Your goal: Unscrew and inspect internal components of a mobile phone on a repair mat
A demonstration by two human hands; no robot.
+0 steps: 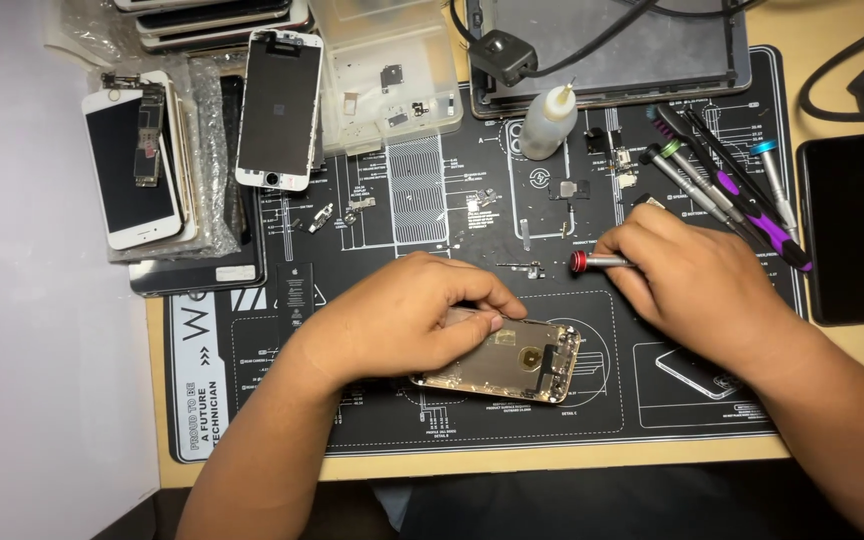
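My left hand presses down on the phone shell, fingers curled and pinching its upper edge, so it lies pinned flat on the mat near the mat's front edge. The shell looks stripped, as far as I can judge: bare metal inside, with a round part and a dark strip toward one end, and no screen or battery on it. Small brackets and screws lie scattered on the mat just behind the shell, which suggests most of the teardown is done; only what is fixed near the shell's right end seems left.

The shell's long axis runs across the mat, left to right, tilted a little so the right end sits nearer me. Its open side faces up. The left end is hidden under my hand.

My right hand is closed around a screwdriver, red collar sticking out toward the left, just behind and right of the shell, not touching it. More drivers lie farther behind.
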